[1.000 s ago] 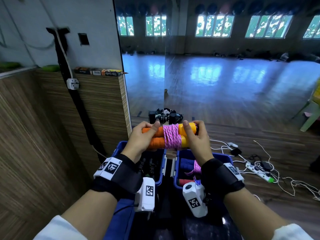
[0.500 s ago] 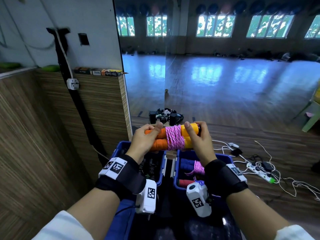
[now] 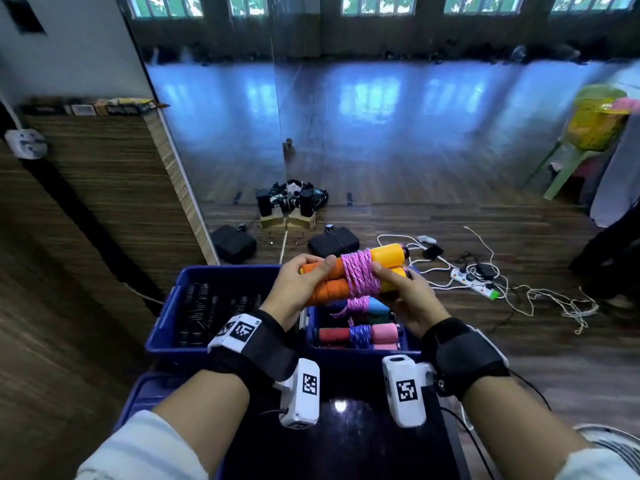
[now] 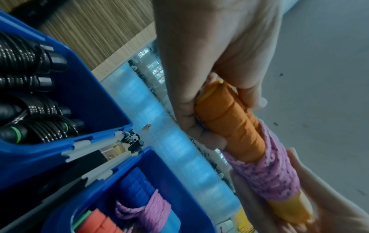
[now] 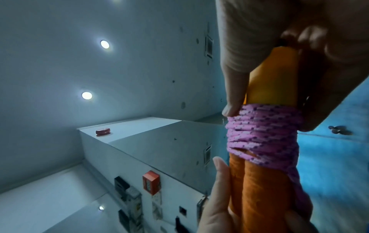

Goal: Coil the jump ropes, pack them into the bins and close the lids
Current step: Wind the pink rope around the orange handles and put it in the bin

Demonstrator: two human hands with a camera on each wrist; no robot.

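A coiled jump rope (image 3: 358,276) with orange and yellow handles and pink cord wound round its middle is held level above the two blue bins. My left hand (image 3: 298,284) grips the orange ends (image 4: 229,119). My right hand (image 3: 401,292) grips the yellow ends (image 5: 273,78), thumb against the pink winding (image 5: 263,134). Beneath it the right bin (image 3: 360,351) holds several coiled ropes with pink, blue and red handles. The left bin (image 3: 166,337) holds black coiled ropes (image 4: 26,88). Both bins stand open.
A wood-panelled wall (image 3: 104,209) runs along the left beside a large mirror (image 3: 346,126). Black bags (image 3: 332,241), a power strip (image 3: 474,289) and loose white cables (image 3: 554,303) lie on the floor beyond the bins. A green chair (image 3: 571,168) stands far right.
The view has tilted down, showing more of the bins and floor. The rope bundle is still held in both hands and now sits lower, just over the right bin.
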